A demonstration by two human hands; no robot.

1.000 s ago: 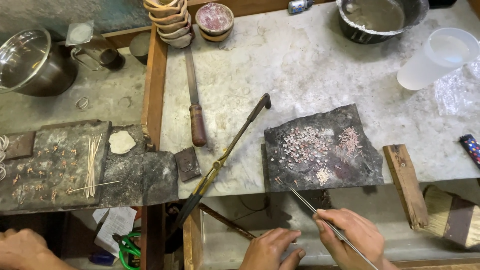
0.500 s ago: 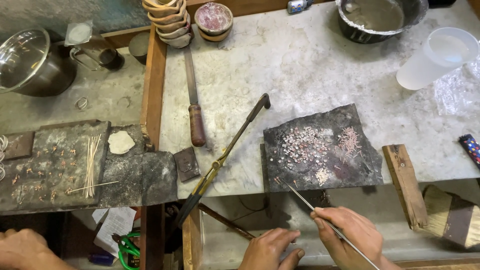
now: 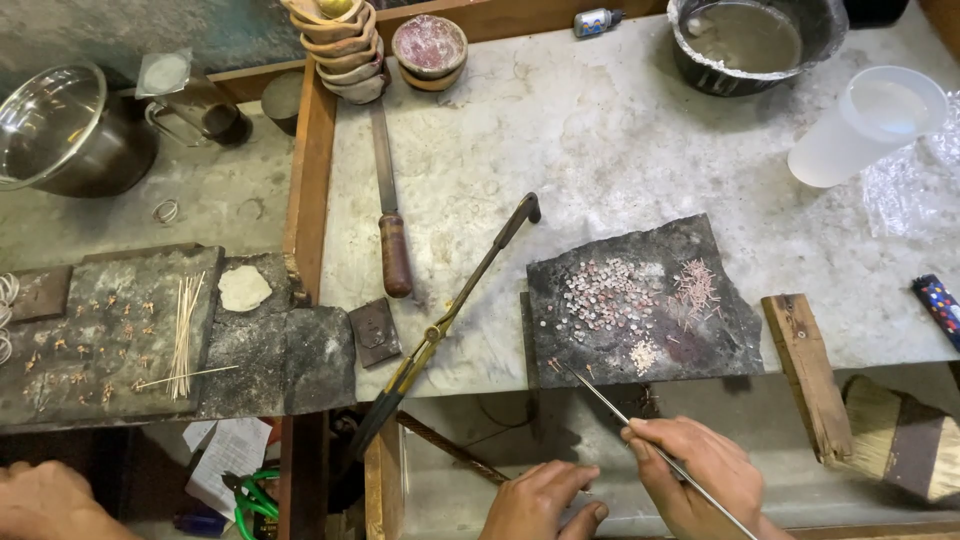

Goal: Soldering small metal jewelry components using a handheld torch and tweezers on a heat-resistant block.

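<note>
Right hand (image 3: 700, 478) grip clamped on thin tweezers (image 3: 640, 430) over dark slab (image 3: 640, 305) on marble bench (image 3: 600, 140); left hand (image 3: 545, 500) loosely curled, empty.

I see a rough, matt dark slab (image 3: 640, 310) (it looks like charred stone). My right hand (image 3: 700, 475) holds a thin, shiny metal rod (image 3: 640, 430). The worn benchtop (image 3: 600, 150) looks dull.
</note>
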